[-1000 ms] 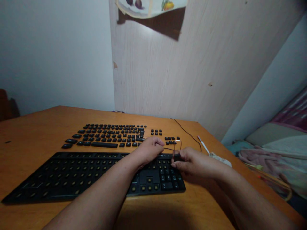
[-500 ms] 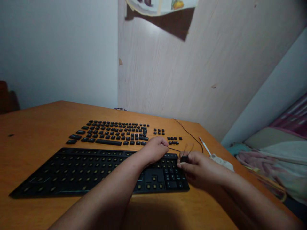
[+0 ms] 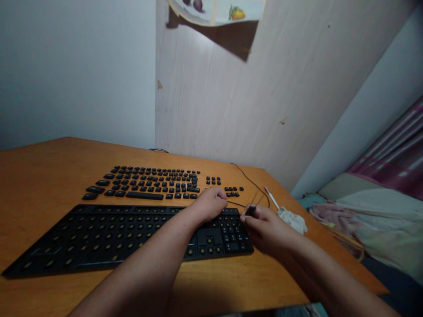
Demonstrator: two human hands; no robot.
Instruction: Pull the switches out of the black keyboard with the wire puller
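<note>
Your right hand point(image 3: 264, 224) pinches the small black tool with two thin wire prongs point(image 3: 250, 211) between thumb and fingers, by the far right corner of the long black keyboard point(image 3: 82, 235), between two and three o'clock from its middle. Your left hand point(image 3: 209, 204) curls over the keyboard's far edge, at nine o'clock from the tool; you cannot tell whether that grip closes on anything.

What could go wrong: the tool's handle is short, so a slack pinch may let it twist and swing the prongs askew. The thin black cable point(image 3: 249, 179) passes behind your right hand and could snag the wires. Your left hand sits just beside the loose black keycaps point(image 3: 150, 189) laid in rows at twelve o'clock on the brown wooden desk point(image 3: 211, 275); a careless sweep could scatter them.

The prongs point up toward one o'clock, away from the number pad; the tool's long axis runs one to seven, the keyboard's nine to three.
</note>
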